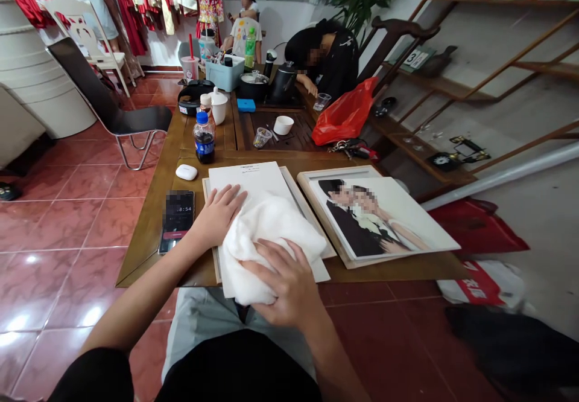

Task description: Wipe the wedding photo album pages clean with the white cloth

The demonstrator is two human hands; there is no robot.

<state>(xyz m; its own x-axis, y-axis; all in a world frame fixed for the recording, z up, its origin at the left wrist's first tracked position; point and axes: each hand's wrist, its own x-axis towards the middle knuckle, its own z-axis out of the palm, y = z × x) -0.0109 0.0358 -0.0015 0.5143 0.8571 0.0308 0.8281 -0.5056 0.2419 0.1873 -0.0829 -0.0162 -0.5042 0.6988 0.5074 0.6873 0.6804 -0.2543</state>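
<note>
A white cloth (pixel 266 239) lies bunched on a white board (pixel 253 181) that rests in a light wooden frame at the near edge of the wooden table (pixel 149 221). My right hand (pixel 283 284) presses down on the near part of the cloth, fingers curled over it. My left hand (pixel 219 212) lies flat with fingers spread on the board, touching the cloth's left edge. To the right lies a framed wedding photo (pixel 380 215).
A phone (pixel 177 220) and a white earbud case (pixel 186 172) lie left of the board. Behind stand a cola bottle (pixel 204 138), cups, a kettle, a blue tub and a red plastic bag (pixel 346 115). Two people sit at the far end. A black chair (pixel 108 103) stands left.
</note>
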